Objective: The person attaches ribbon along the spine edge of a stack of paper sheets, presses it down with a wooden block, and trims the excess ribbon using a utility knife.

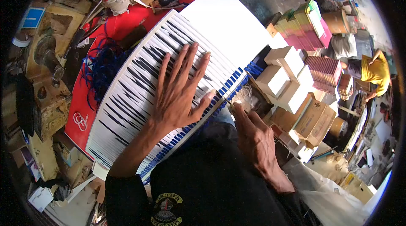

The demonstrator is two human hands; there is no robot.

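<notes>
Evidently steadying with the left hand (179, 95), palm down and fingers spread, across the fanned stack of white booklets (127, 95), laid partly over a red board (82, 95). At the stack's near right corner, curling the right hand (253, 137) with thumb and forefinger close together; impossible to tell what, if anything, is pinched. Could skew the fan by pressing unevenly on such loosely overlapping layers. Could also fray or loosen the blue ribbon-like strips (160, 155) along the stack's near edge by pulling too hard. Left of the stack, could snag the blue tangle (103, 74) by sliding the booklets sideways. Right of the stack, could knock the white cartons (277, 80) by swinging an elbow wide.
</notes>
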